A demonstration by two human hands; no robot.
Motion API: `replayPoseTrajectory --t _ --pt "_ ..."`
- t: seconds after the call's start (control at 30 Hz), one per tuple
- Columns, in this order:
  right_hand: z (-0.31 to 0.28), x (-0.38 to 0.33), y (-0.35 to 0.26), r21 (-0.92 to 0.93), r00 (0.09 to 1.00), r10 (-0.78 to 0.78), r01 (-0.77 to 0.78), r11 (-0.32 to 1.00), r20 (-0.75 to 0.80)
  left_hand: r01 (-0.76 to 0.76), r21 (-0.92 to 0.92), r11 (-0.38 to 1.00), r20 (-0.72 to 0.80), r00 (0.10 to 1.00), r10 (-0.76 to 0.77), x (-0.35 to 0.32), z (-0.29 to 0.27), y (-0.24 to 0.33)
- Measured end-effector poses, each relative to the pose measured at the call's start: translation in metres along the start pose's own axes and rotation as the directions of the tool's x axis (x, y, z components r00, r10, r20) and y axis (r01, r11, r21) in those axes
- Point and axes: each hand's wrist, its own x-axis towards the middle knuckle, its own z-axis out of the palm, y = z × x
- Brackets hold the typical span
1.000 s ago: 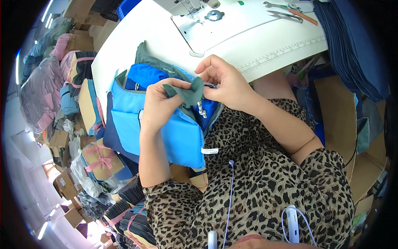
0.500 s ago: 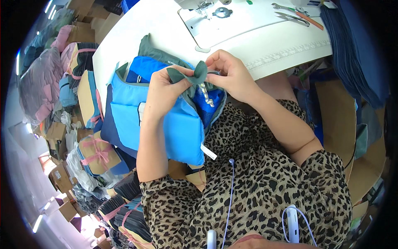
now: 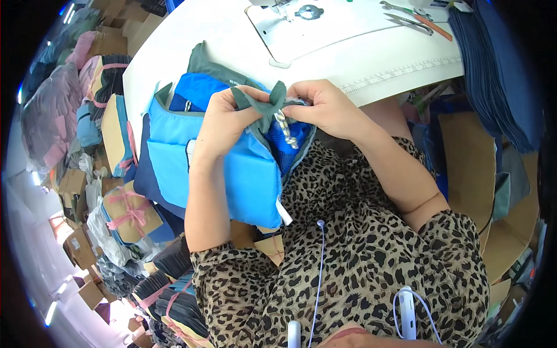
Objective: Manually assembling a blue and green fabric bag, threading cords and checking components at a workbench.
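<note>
Your left hand (image 3: 223,124) and right hand (image 3: 325,107) pinch a grey-green fabric strip (image 3: 264,104) over the blue bag (image 3: 232,168); white table (image 3: 232,35) at twelve o'clock.

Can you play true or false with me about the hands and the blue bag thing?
1. Both hands pinch a grey-green strip of cloth. True.
2. The blue bag lies flat on the white table. False: it hangs off the table edge onto the lap.
3. The left hand is empty. False: it grips the strip and bag.
4. Scissors lie on the table, away from the hands. True.
5. The right hand holds the scissors. False: it holds the strip.
</note>
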Motion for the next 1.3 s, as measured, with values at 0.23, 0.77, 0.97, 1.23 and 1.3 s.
replayPoseTrajectory --t 0.23,0.77,0.97,1.23,1.3 --pt "0.001 0.0 0.0 -0.072 0.999 -0.028 0.026 0.997 -0.031 0.007 0.016 1.0 0.022 1.0 -0.008 0.002 -0.001 -0.002" --pt "0.002 0.003 0.006 0.005 0.999 -0.031 0.031 1.0 -0.035 0.029 0.03 0.999 0.024 0.999 -0.029 0.003 -0.005 -0.003" --pt "0.002 0.002 0.007 0.021 0.996 -0.089 0.089 0.996 -0.028 0.002 0.011 1.0 0.045 0.999 -0.003 0.003 -0.002 -0.002" --pt "0.001 0.003 0.007 0.022 0.995 -0.1 0.101 0.995 -0.023 -0.067 0.064 0.996 0.033 0.997 0.065 0.0 0.003 0.005" --pt "0.002 0.004 0.009 0.015 0.995 -0.098 0.099 0.995 -0.034 -0.024 0.052 0.998 0.076 0.997 0.02 0.0 0.001 0.006"
